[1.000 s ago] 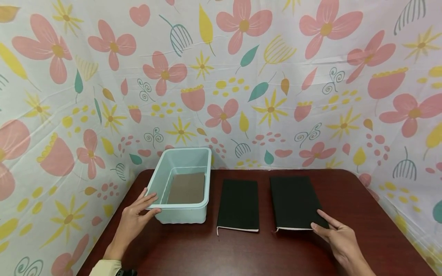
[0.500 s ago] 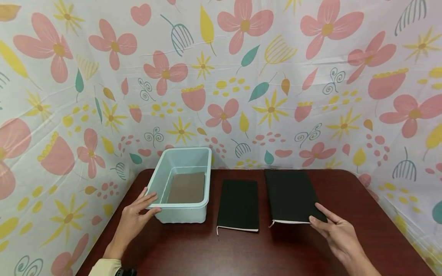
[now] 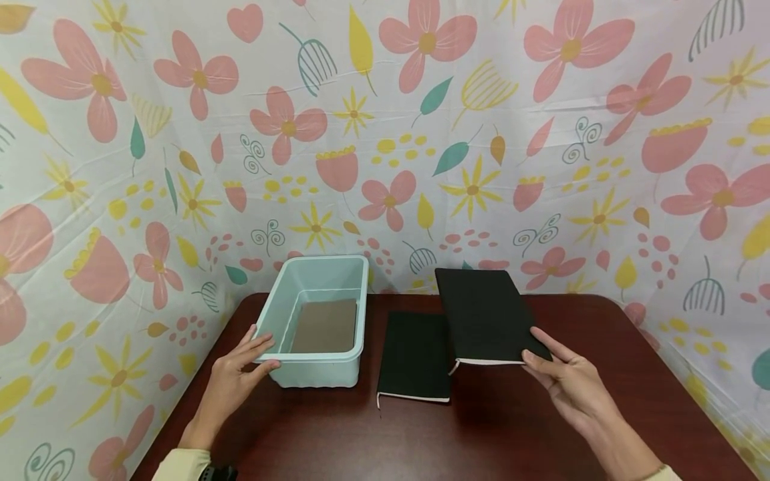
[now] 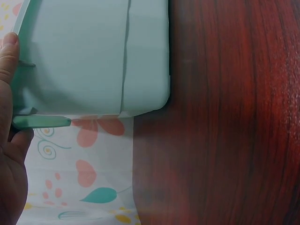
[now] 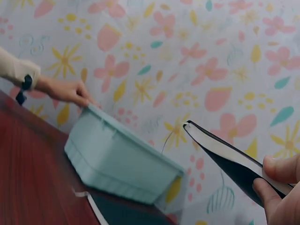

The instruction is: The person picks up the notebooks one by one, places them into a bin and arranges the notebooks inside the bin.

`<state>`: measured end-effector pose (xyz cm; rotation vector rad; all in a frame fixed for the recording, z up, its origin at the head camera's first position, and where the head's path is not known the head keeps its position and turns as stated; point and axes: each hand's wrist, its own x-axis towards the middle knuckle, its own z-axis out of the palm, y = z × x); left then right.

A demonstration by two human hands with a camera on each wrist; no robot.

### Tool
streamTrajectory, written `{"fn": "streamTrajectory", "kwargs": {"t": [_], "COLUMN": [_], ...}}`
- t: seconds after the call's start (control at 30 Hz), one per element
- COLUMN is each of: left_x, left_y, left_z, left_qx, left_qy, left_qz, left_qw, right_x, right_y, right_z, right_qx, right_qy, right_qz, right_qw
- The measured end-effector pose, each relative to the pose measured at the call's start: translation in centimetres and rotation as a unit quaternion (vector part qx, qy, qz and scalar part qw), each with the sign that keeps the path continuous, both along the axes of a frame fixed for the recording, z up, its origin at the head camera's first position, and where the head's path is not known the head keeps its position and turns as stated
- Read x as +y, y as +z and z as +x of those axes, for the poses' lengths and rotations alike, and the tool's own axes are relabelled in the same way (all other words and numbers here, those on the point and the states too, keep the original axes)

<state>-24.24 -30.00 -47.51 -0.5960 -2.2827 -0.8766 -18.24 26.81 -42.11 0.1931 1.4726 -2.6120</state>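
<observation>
Notebook (image 3: 486,315): right of centre, I see right hand (image 3: 574,391) pinching its corner!
Bin (image 3: 317,373): left of centre, left hand (image 3: 231,382) gripping the rim.

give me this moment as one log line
left hand: grips rim of bin; right hand: holds black notebook clear of table; other notebook: on table; flat item: in bin

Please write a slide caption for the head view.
The right hand holds a black notebook above the table, the left hand grips a pale blue bin, and another black notebook lies between.
</observation>
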Motion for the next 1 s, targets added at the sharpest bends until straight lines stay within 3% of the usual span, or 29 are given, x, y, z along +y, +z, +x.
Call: {"fn": "streamTrajectory", "kwargs": {"t": [0.27, 0.7, 1.0], "left_x": [-0.2, -0.3, -0.1], "left_y": [0.0, -0.1, -0.2], "left_z": [0.0, 0.0, 0.0], "left_qx": [-0.006, -0.011, 0.001], "left_qy": [-0.002, 0.004, 0.001], "left_qz": [0.001, -0.007, 0.003], "left_qw": [1.0000, 0.9999, 1.0000], "right_x": [-2.9, -9.1, -13.0], "right_y": [2.8, 5.9, 6.6], "right_z": [-1.0, -3.0, -4.9], "right_qx": [0.010, 0.023, 0.023], "right_qy": [0.026, 0.024, 0.032], "right_qz": [-0.047, -0.007, -0.001], "right_qw": [0.999, 0.999, 0.999]}}
